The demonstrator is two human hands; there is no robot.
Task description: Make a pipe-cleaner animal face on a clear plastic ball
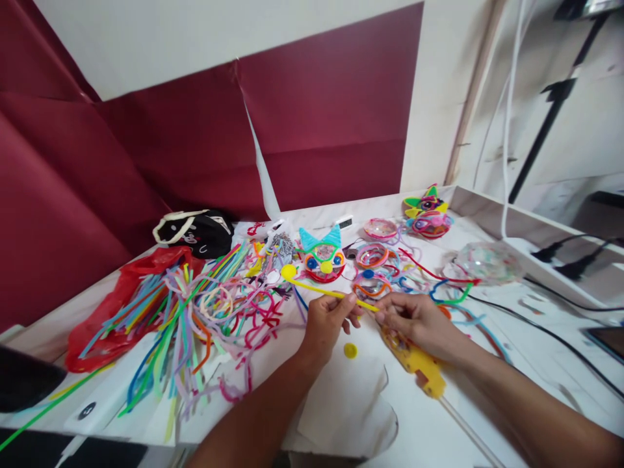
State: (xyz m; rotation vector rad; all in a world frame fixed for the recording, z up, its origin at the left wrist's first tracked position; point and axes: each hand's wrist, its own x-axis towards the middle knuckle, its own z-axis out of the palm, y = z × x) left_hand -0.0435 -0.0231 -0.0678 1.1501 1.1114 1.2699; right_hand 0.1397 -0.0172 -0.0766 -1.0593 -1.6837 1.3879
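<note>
Both hands hold one yellow pipe cleaner (316,288) above the table; its far left end is wound into a flat round coil (289,272). My left hand (329,322) pinches it near the middle. At its right end the fingers of my right hand (407,318) are closed on it. Below the hands, a small yellow disc-like coil (350,351) lies on the white table. A yellow glue gun (429,376) rests under my right wrist, partly hidden. Just beyond the hands stands a decorated piece with blue ears (319,238), round eyes and a yellow nose.
Loose pipe cleaners (185,325) spread over the left, some on a red plastic bag (131,273). Several clear rings trimmed with pipe cleaners (373,255) stand behind my right hand. A black pouch (195,233) sits at the back. A black cable (536,331) crosses the right side.
</note>
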